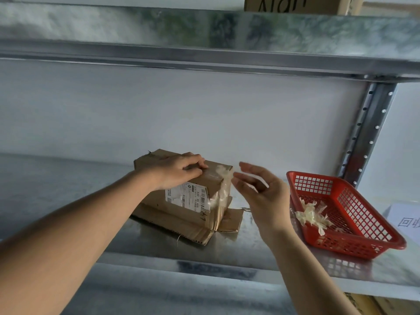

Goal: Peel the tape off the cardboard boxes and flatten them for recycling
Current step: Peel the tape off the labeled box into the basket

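Galvanized metal shelf [68, 189] with a plain pale wall behind it, that's my workspace. My left hand [176, 170] is planted on top of the cardboard box [181, 201], fingers curled over the far top edge and pressing down on it. My right hand [261, 192] is just off the box at 3 o'clock, fingers spread and relaxed, gripping nothing; I can't tell if the fingertips are touching the tape or just beside it. Clear tape [221, 185], frayed and whitish, runs over the box's right top corner and down its right end. On the side facing me sits a white shipping label [187, 196] with barcodes. Underneath the box lies a flattened piece of cardboard [188, 226], sticking out at 6 and 3 o'clock. Further out at 3 o'clock there's a red mesh basket [354, 244] holding a wad of peeled tape scraps [312, 215]. Way up at 1 o'clock, another box [295, 5] sits on the upper shelf [204, 35].
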The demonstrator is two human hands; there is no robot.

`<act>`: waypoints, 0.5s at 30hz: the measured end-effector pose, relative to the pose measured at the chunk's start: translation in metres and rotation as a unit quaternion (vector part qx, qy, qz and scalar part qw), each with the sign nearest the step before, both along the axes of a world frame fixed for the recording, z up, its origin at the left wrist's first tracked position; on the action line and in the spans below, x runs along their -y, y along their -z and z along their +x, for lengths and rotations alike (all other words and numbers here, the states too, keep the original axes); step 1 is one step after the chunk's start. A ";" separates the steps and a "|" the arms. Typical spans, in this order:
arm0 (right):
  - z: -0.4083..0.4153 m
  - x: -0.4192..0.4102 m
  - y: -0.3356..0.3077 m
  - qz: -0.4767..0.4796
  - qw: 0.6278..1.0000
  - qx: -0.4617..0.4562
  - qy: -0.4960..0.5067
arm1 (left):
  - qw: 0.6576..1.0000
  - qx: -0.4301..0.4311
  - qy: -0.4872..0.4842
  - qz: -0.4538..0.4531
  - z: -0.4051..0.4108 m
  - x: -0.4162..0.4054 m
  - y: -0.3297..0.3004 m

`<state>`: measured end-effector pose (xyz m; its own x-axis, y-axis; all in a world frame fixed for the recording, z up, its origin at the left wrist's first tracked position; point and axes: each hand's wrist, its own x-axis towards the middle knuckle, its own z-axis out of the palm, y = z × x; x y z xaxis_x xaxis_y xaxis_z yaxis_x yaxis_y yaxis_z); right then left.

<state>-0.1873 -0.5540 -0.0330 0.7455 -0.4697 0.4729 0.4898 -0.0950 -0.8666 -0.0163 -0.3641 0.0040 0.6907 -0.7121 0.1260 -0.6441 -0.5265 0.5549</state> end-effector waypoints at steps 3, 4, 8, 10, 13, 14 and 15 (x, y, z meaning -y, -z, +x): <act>0.024 0.007 -0.010 -0.087 0.994 -0.012 0.058 | 1.000 -0.002 0.004 -0.001 0.006 0.000 0.002; 0.033 0.009 -0.012 -0.134 0.988 -0.031 0.073 | 1.000 -0.002 0.007 -0.003 0.007 0.000 0.002; 0.056 0.013 -0.018 -0.294 0.945 -0.125 0.066 | 1.000 0.001 0.019 -0.008 0.011 0.001 0.003; 0.060 0.013 -0.025 -0.361 0.916 -0.169 0.056 | 1.000 0.006 0.023 -0.009 0.014 0.001 0.004; 0.059 0.013 -0.039 -0.410 0.888 -0.204 0.051 | 1.000 0.012 0.026 -0.007 0.017 0.000 0.004; 0.058 0.012 -0.042 -0.412 0.886 -0.205 0.057 | 0.999 0.015 0.028 -0.007 0.017 0.000 0.003; 0.057 0.012 -0.044 -0.411 0.887 -0.200 0.065 | 0.999 0.017 0.030 -0.011 0.018 0.000 0.003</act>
<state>-0.1301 -0.5657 0.0113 0.8957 -0.1819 0.4058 0.0986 -0.8086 -0.5801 0.0015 -0.3638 0.0010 0.6417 -0.7493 0.1638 -0.6928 -0.4745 0.5430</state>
